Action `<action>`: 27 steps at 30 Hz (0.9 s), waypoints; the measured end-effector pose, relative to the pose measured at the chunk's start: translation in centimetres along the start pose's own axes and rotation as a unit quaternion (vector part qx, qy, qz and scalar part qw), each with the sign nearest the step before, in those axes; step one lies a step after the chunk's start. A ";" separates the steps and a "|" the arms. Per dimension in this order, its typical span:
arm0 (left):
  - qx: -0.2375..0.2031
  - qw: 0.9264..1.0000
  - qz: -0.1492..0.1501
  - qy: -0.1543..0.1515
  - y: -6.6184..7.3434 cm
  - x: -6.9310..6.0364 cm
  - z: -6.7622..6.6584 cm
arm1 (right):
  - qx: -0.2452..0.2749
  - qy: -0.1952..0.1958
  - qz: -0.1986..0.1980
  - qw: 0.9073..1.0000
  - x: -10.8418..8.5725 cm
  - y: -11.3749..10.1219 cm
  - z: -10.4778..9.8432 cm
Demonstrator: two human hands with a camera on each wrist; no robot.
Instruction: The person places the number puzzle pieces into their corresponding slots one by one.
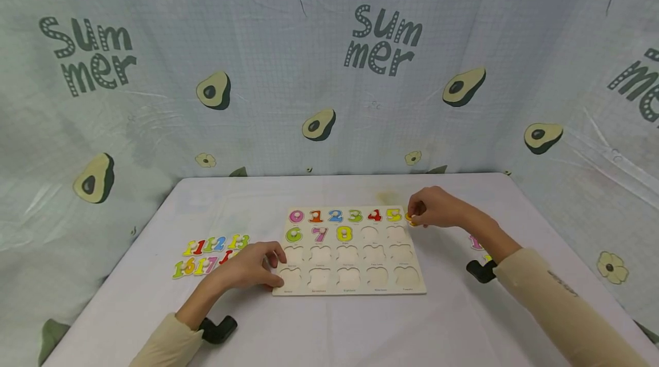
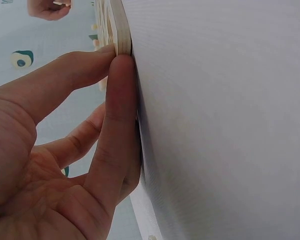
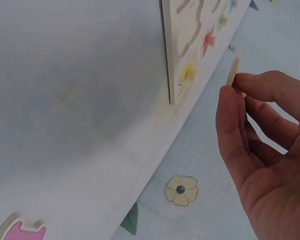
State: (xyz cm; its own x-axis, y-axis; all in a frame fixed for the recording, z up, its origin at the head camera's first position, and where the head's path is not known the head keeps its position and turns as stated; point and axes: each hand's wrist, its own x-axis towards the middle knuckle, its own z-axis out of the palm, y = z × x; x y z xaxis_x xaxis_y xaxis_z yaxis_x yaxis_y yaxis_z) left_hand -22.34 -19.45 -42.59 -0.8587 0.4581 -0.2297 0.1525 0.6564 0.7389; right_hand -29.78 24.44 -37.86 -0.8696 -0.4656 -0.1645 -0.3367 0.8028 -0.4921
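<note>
A pale wooden number puzzle board (image 1: 334,292) lies on the table, with coloured digits 0 to 8 in its upper two rows and bare recesses below. My left hand (image 1: 253,266) holds the board's left edge; in the left wrist view, its fingertips (image 2: 121,70) meet at the board's rim. Over the board's upper right corner, my right hand (image 1: 437,207) pinches a small yellow-orange puzzle piece (image 1: 410,219) between thumb and fingers. In the right wrist view that piece (image 3: 233,71) shows edge-on, apart from the board, and its digit cannot be read.
Several coloured two-digit number pieces (image 1: 210,245) lie left of the board, partly behind my left hand. More pieces, one of them pink (image 1: 475,242), lie at the right, partly hidden by my right forearm. A patterned cloth (image 1: 268,127) hangs behind the white table (image 1: 329,332).
</note>
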 end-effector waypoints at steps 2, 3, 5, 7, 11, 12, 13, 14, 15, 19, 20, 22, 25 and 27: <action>0.001 1.000 0.000 0.001 0.0 0.0 0.0 | 0.000 -0.002 -0.006 1.000 0.3 -0.3 0.2; 0.002 1.000 0.001 0.002 0.0 0.1 0.0 | 0.000 -0.003 -0.013 1.000 0.4 -0.4 0.3; 0.000 1.000 0.001 0.001 0.0 0.1 0.1 | 0.002 -0.005 -0.020 1.000 0.6 -0.6 0.6; -0.002 1.000 0.001 0.000 0.0 0.1 0.1 | 0.003 -0.006 -0.027 1.000 0.8 -0.8 0.9; -0.003 1.000 -0.001 -0.001 0.0 0.1 0.1 | 0.004 -0.008 -0.033 0.999 1.3 -1.0 1.6; -0.002 1.000 -0.003 -0.001 0.0 0.0 0.1 | 0.004 -0.009 -0.034 0.999 1.5 -1.1 1.7; -0.001 1.000 -0.003 0.000 0.0 0.0 0.1 | 0.002 -0.010 -0.036 0.999 1.7 -1.2 1.9; 0.000 1.000 -0.003 0.000 0.0 0.0 0.1 | 0.001 -0.013 -0.036 0.999 1.8 -1.4 2.1; 0.000 1.000 -0.002 0.000 0.0 0.0 0.1 | -0.001 -0.015 -0.036 0.999 2.0 -1.6 2.2; -0.001 1.000 0.001 -0.001 -0.1 0.0 0.1 | -0.014 -0.019 -0.041 0.999 2.5 -2.4 2.7; -0.002 1.000 0.002 -0.001 0.0 0.0 0.1 | -0.016 -0.021 -0.042 0.999 2.5 -2.6 2.9; -0.001 1.000 0.001 -0.001 0.0 0.0 0.1 | -0.016 -0.023 -0.043 0.999 2.8 -2.8 3.1; 0.001 1.000 0.002 -0.001 0.0 0.0 0.1 | -0.017 -0.030 -0.043 0.998 3.0 -3.1 3.4; -0.001 1.000 0.001 -0.002 0.0 0.0 0.2 | -0.017 -0.033 -0.040 0.999 3.2 -3.3 3.6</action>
State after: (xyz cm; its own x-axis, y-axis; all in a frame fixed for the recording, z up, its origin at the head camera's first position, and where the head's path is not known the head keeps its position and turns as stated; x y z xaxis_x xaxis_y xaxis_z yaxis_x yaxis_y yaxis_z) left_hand -22.23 -19.35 -42.66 -0.8567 0.4618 -0.2297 0.1540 0.6541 0.7406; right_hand -30.18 18.93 -39.88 -0.8141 -0.5516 -0.1817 -0.4178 0.7736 -0.4764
